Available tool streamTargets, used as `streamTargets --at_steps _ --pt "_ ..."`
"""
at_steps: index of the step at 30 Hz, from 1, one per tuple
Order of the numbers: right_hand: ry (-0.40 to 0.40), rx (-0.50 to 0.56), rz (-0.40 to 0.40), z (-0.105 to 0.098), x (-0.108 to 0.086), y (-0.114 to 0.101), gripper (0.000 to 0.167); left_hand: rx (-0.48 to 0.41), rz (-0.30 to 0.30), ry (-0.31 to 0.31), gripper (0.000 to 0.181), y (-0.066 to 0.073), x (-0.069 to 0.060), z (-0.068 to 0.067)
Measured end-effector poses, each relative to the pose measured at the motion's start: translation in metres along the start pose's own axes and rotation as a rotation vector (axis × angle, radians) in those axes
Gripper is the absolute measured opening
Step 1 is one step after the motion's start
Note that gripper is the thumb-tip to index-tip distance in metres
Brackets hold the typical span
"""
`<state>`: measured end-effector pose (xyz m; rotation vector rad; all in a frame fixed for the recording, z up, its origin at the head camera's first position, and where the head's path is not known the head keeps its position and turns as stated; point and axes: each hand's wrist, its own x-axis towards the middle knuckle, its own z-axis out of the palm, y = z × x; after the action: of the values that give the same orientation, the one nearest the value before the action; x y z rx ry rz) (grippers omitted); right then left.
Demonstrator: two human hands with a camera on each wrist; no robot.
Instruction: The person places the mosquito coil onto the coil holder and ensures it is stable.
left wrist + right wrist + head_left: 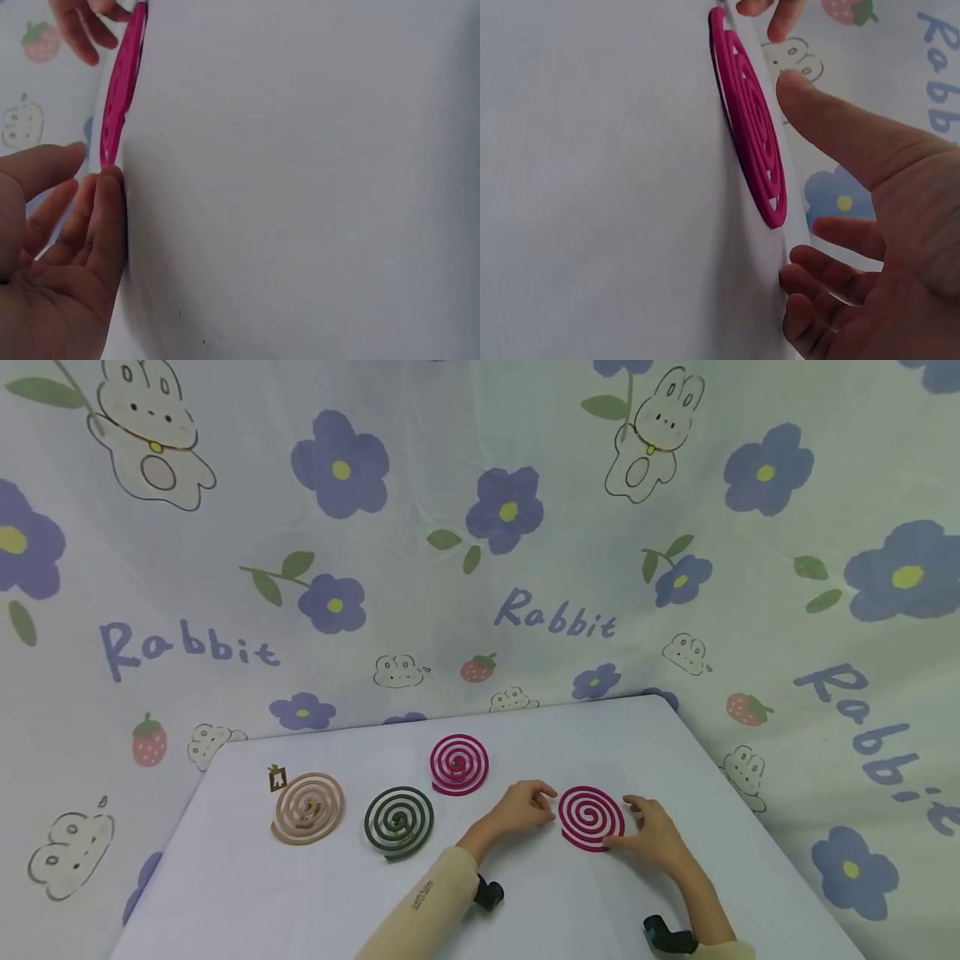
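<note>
A magenta mosquito coil (590, 810) lies flat on the white tabletop between the two hands. At its left edge is the left hand (522, 807), fingers loosely bent. In the left wrist view, its fingertips (111, 172) come up to the rim of the coil (120, 94); whether they touch is unclear. The right hand (654, 835) spreads around the right side, its thumb overlapping the lower right rim in the head view. The right wrist view shows a gap between that thumb (799, 90) and the coil (754, 124). Neither hand grips the coil.
Another magenta coil (460, 765) lies farther back. A dark green coil (399, 822) and a tan coil (308, 808) lie to the left, with a small gold-coloured frame-shaped piece (277, 777) beside the tan one. A rabbit-and-flower printed cloth (420, 610) hangs behind the table (225, 893).
</note>
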<state>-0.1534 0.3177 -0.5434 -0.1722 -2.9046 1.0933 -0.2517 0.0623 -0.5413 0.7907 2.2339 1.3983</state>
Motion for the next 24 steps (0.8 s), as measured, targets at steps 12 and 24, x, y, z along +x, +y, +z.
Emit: streamTargets --at_steps 12,24 --pt "-0.080 -0.041 -0.016 0.000 0.003 0.006 0.103 0.094 -0.025 -0.006 0.040 -0.004 0.009 0.001" --pt "-0.084 -0.083 -0.003 0.002 0.006 0.005 0.103 0.256 -0.037 0.024 0.048 -0.008 0.015 0.009"
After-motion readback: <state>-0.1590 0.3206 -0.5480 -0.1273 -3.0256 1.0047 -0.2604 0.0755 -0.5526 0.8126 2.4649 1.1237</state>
